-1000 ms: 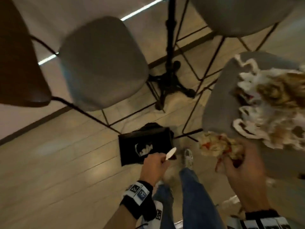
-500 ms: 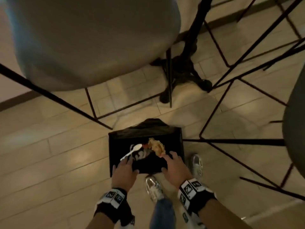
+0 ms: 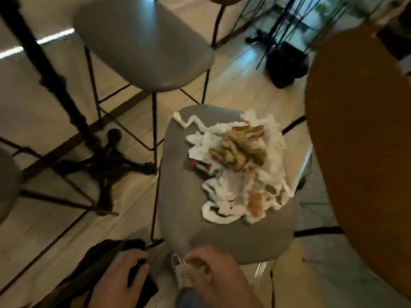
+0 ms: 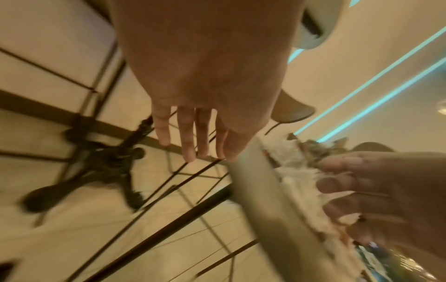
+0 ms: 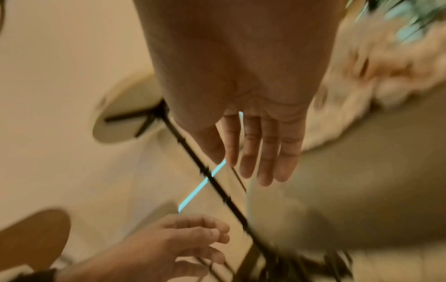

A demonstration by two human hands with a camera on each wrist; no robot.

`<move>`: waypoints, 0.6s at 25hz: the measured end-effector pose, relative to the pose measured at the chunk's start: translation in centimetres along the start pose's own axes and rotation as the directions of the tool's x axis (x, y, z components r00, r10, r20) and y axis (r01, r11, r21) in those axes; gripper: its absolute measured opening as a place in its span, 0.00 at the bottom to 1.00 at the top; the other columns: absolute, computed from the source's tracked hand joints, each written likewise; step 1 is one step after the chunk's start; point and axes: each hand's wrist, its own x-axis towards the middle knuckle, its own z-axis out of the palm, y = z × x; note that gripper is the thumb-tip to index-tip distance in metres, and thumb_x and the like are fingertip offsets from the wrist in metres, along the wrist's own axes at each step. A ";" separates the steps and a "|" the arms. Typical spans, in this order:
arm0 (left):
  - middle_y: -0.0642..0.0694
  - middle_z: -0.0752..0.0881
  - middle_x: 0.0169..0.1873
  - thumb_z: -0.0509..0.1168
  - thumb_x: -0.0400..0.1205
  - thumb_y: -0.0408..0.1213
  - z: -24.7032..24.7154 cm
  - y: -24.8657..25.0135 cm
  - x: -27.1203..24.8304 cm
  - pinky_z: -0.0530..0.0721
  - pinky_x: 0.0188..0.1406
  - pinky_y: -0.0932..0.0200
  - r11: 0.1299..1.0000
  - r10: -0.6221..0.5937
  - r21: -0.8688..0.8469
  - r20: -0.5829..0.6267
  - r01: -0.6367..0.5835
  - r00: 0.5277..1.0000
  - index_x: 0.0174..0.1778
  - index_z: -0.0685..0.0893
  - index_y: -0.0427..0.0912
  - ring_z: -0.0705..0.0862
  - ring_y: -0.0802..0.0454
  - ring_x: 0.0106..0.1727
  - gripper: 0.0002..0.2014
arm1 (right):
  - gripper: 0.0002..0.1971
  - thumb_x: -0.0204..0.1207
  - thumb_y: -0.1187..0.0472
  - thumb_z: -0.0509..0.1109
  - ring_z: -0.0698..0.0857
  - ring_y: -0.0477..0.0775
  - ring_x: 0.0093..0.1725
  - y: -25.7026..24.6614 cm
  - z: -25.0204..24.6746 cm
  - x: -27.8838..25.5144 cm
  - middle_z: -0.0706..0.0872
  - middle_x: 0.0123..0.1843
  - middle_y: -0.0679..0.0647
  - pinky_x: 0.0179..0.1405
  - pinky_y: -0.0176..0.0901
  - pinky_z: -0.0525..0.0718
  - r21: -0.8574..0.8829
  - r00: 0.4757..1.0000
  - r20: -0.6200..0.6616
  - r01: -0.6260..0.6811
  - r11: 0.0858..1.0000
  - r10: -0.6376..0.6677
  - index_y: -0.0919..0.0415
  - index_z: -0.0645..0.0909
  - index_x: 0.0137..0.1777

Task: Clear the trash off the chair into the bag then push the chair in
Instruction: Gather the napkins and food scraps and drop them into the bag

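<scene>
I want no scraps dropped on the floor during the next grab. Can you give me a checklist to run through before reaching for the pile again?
1. Left hand free: ok, fingers straight, nothing held.
2. Right hand free: ok, fingers straight, empty.
3. Trash pile still on chair seat: ok, tissues and food scraps remain.
4. Black bag within reach: ok, on floor beside left hand.
5. Bag mouth open: cannot tell, blurred.

Grey chair carries crumpled napkins with food scraps, beyond the fingertips; black bag on floor under the fingers
</scene>
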 end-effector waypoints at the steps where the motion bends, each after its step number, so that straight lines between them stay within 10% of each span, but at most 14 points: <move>1: 0.57 0.81 0.51 0.69 0.77 0.42 -0.9 3.5 0.8 0.84 0.54 0.47 0.999 0.040 -0.014 -0.075 -0.041 0.996 0.47 0.76 0.69 0.83 0.55 0.53 0.14 | 0.16 0.71 0.43 0.62 0.85 0.41 0.49 -1.0 -2.8 -0.4 0.88 0.50 0.45 0.50 0.27 0.80 0.029 0.996 -0.085 0.016 0.999 -0.013 0.47 0.84 0.53; 4: 0.58 0.78 0.54 0.63 0.79 0.47 -2.0 12.8 5.4 0.81 0.50 0.54 0.989 0.146 0.002 -0.171 -0.148 0.974 0.61 0.76 0.58 0.80 0.58 0.52 0.14 | 0.05 0.77 0.51 0.69 0.83 0.38 0.49 -2.1 -10.5 -1.0 0.85 0.47 0.37 0.45 0.31 0.83 0.059 0.949 -0.312 -0.030 0.998 0.047 0.43 0.83 0.51; 8: 0.56 0.73 0.64 0.63 0.78 0.53 -0.6 18.2 10.7 0.78 0.54 0.58 0.970 0.235 0.101 -0.139 -0.222 0.962 0.70 0.67 0.56 0.77 0.58 0.59 0.24 | 0.22 0.70 0.44 0.72 0.76 0.44 0.64 -2.6 -15.8 2.3 0.76 0.64 0.42 0.58 0.38 0.81 -0.066 0.799 -0.601 -0.049 0.997 0.000 0.41 0.75 0.64; 12: 0.42 0.56 0.80 0.70 0.75 0.42 1.2 19.2 13.5 0.66 0.75 0.48 0.950 0.202 0.282 -0.216 -0.137 0.955 0.78 0.55 0.50 0.60 0.45 0.79 0.39 | 0.51 0.65 0.43 0.78 0.59 0.56 0.79 -3.5 -15.5 9.4 0.61 0.81 0.51 0.75 0.54 0.68 -0.256 0.920 -0.390 -0.142 0.956 0.032 0.37 0.45 0.80; 15: 0.44 0.48 0.83 0.72 0.71 0.35 1.3 19.3 15.8 0.65 0.76 0.45 0.922 0.236 0.346 -0.151 -0.173 0.960 0.79 0.50 0.58 0.54 0.43 0.81 0.46 | 0.39 0.69 0.54 0.76 0.77 0.56 0.67 -2.6 -15.1 11.0 0.78 0.67 0.51 0.63 0.54 0.82 -0.120 0.922 -0.379 -0.132 0.984 0.078 0.37 0.57 0.74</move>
